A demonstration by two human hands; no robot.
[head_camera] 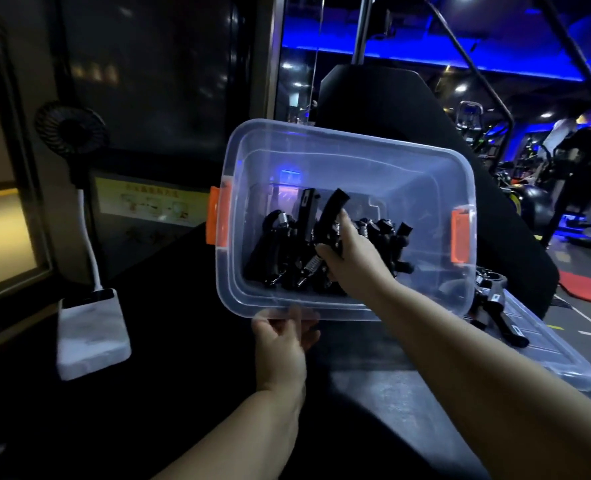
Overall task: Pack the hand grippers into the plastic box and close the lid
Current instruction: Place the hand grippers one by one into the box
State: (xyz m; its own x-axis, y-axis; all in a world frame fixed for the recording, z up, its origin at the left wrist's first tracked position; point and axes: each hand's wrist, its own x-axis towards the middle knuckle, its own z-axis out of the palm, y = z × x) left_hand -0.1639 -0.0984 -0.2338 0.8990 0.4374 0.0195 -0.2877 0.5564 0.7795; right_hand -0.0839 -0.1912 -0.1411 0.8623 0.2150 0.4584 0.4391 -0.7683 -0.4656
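- The clear plastic box (321, 136) sits mid-frame, tipped so its open top faces the camera (orange latches (219, 214) at its 9 and 3 o'clock ends).
- The left hand (280, 344) grips the box's near rim at 6 o'clock, fingers curled over the edge.
- The right hand (353, 258) reaches inside, fingers wrapped round a black hand gripper (332, 209) whose handle points to 12 o'clock.
- A pile of hand grippers (280, 251) lies on the box floor, at 9 o'clock from that hand.
- The lid (546, 348) lies flat at 4 o'clock from the box, carrying what look like two loose grippers (495, 306); the light there is dim.
- A small fan (71, 131) stands at 9 o'clock.
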